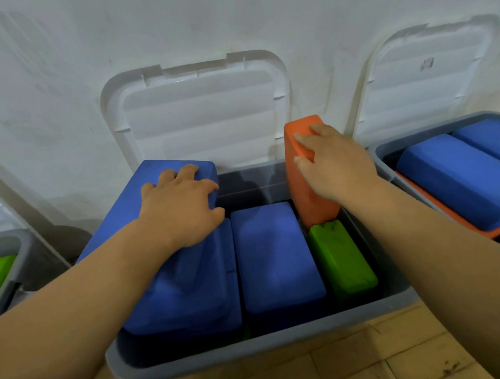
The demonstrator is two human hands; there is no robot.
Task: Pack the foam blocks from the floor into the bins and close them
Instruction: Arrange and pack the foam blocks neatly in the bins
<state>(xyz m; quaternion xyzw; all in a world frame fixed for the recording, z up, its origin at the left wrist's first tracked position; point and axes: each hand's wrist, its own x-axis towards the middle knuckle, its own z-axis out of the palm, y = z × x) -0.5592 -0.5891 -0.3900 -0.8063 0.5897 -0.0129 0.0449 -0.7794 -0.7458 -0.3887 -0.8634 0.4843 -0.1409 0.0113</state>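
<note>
Two foam blocks stand proud of the middle bin (263, 355) as a person works over it with both hands, and either block could undo the packing. The tilted blue block (126, 209) rides up over the bin's left rim; if the grip slackens it could slide out onto the floor (408, 357). Left at that angle, it would likely stop the open lid (200, 111), which leans on the wall behind, from seating. The orange block (317, 210) stands on end in the back right corner, well above the rim, its foot just behind the green block (343, 258). It looks liable to topple or wedge unless laid flat. The left hand (181, 206) is spread wide on the tilted blue block, fingers curled over its upper edge and thumb down its near side, gripping it. The right hand (331, 161) holds the top end of the orange block, fingers wrapped across its face; the thumb is hidden. A flat blue block (277, 260) lies between the two in the bin. Neighbouring bins, the right bin (381, 150) and the left bin (5, 240), already hold blocks.
</note>
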